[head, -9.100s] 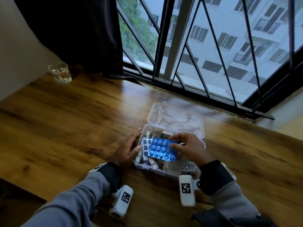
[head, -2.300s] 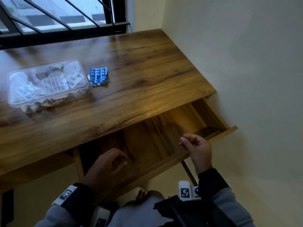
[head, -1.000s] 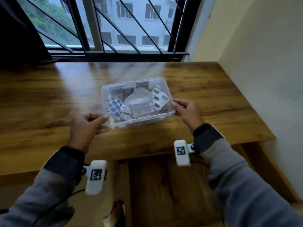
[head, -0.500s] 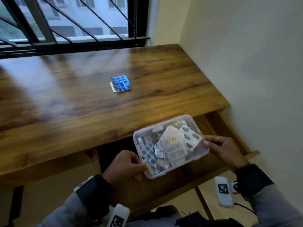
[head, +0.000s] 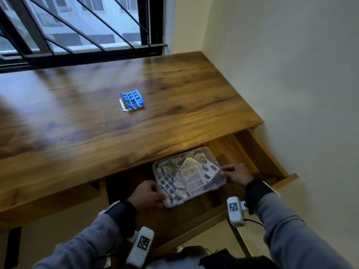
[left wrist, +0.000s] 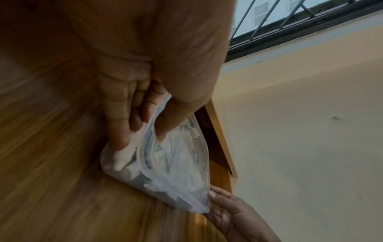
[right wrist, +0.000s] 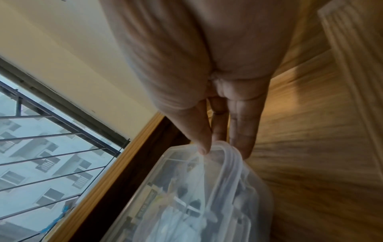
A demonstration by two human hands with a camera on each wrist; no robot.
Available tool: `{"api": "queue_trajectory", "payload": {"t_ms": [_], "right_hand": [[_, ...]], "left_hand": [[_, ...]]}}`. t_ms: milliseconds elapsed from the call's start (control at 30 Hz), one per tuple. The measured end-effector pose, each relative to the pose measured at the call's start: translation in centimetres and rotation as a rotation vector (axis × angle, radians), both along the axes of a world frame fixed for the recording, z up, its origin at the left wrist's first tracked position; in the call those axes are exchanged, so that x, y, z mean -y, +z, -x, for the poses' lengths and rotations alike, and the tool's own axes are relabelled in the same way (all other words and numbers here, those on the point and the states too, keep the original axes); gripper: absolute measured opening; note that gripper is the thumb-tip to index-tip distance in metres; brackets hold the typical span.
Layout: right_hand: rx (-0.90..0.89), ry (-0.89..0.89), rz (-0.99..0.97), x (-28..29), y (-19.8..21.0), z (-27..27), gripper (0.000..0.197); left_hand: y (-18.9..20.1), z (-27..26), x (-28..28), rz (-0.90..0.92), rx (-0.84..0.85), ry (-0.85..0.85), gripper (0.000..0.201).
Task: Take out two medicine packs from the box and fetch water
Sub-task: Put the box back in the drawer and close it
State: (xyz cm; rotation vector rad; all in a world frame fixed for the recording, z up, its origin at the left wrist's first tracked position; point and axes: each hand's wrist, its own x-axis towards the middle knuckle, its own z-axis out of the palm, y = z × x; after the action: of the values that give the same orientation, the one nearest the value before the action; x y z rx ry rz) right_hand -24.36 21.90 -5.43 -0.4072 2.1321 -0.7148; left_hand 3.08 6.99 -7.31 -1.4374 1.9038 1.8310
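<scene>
both hands pinch the box, left grip and right grip clamped on opposite corners, low in the open drawer. two packs lie on the desk. risk: thin corner pinches could slip, tipping the box.

I see a bright blue pill pack on my brown wooden table, and grey sleeves.
</scene>
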Motion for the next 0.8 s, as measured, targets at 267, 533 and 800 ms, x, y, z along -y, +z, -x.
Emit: {"api": "queue_trajectory", "payload": {"t_ms": [267,533,800], "right_hand": [[0.011,-0.051,0.008,0.1,-0.8,0.3,0.029],[-0.027,0.092,0.156,-1.7,2.2,-0.3,0.037],[-0.165,0.193,0.051,-4.3,1.9,-1.4,0.036]], "left_hand": [[-1.1,0.4,0.2,0.012,-0.018,0.038,0.020],[-1.2,-0.2,-1.0,0.096,0.023,-0.021,0.020],[-0.2,0.0,-3.6,0.258,0.007,-0.159,0.010]]}}
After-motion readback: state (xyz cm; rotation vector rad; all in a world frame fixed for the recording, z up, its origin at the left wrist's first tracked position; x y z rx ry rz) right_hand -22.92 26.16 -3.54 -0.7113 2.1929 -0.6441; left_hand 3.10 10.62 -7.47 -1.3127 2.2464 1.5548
